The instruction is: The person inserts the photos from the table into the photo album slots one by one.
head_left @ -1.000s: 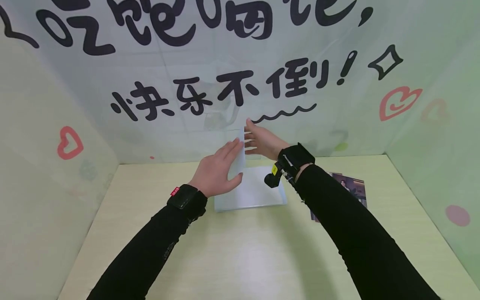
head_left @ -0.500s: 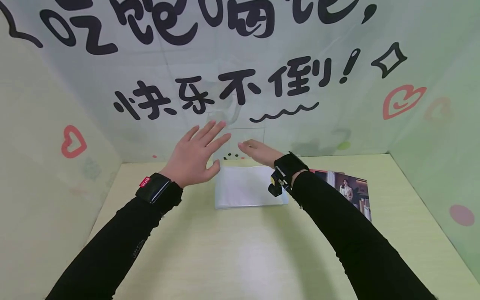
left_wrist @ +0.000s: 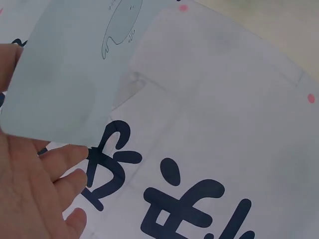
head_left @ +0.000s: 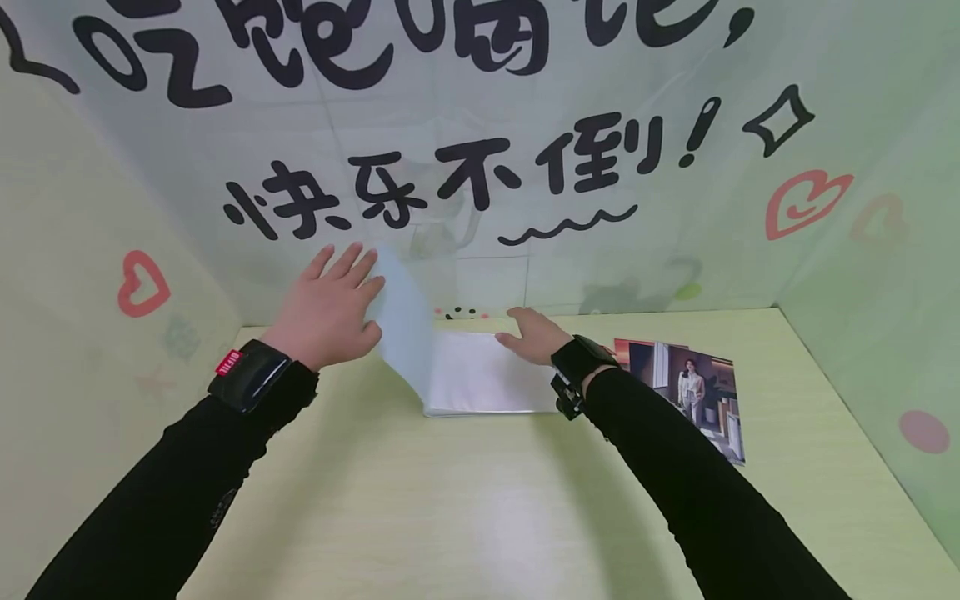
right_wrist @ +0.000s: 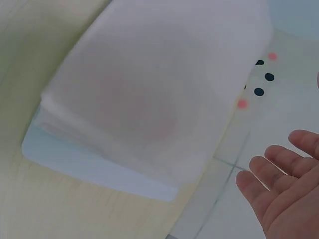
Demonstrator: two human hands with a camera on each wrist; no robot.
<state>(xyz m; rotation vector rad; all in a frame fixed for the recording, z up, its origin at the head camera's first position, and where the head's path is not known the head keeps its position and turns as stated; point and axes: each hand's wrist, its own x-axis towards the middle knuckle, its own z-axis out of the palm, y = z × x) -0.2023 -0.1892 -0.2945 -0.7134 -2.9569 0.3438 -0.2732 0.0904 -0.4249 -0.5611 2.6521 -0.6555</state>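
Note:
A photo album with a pale blue cover lies at the back of the table, its white page (head_left: 480, 375) facing up. The front cover (head_left: 405, 325) stands raised and tilted to the left. My left hand (head_left: 322, 317) touches that cover with fairly straight fingers; in the left wrist view the cover (left_wrist: 65, 89) lies against the hand (left_wrist: 35, 194), thumb partly out of frame. Over the album's right side hovers my right hand (head_left: 536, 335), holding nothing. Its relaxed fingers (right_wrist: 254, 186) are apart from the pages (right_wrist: 149, 84) in the right wrist view. The back cover (right_wrist: 99, 167) peeks out beneath.
Several overlapping photos (head_left: 701, 387) lie right of the album, partly behind the right sleeve (head_left: 675, 458). A printed cloth wall (head_left: 480, 108) with black lettering rises directly behind the table (head_left: 480, 508). Side walls bound the left and right.
The album's cover, nearly upright a second ago, has swung left. My left hand moved left, away from the right hand. The right hand lowered and shifted slightly right.

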